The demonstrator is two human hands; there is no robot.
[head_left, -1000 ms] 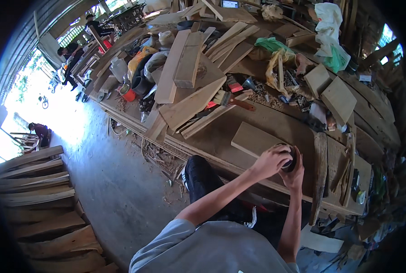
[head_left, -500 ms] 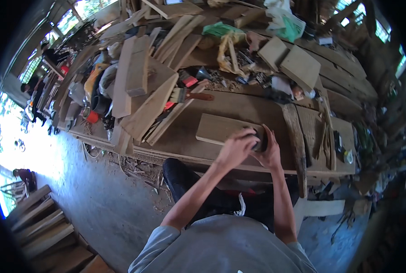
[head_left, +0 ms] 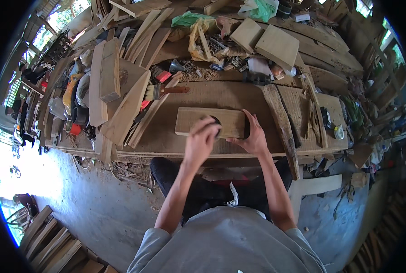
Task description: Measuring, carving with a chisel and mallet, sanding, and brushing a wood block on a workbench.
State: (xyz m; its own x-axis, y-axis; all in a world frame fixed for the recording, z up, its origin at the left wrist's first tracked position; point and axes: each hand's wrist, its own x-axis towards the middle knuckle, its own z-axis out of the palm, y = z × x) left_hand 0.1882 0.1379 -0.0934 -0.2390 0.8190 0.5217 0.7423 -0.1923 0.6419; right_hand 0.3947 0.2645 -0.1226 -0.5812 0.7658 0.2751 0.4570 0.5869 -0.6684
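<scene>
Head view is showing a short rectangular plank (head_left: 232,119) lying flat on the workbench (head_left: 225,95), directly before the person, its length running left to right. Its broad top is looking pale tan, with straight edges, while its near side is revealing a solid thickness. The left hand (head_left: 201,138) is closing around a dark, rounded object (head_left: 218,127) over the plank, fingers hiding much of it. The right hand (head_left: 254,136) is spreading wide around the right end, thumb at the near edge, fingers by the far corner. A brown-handled paintbrush (head_left: 163,91) is lying beyond, to the left.
</scene>
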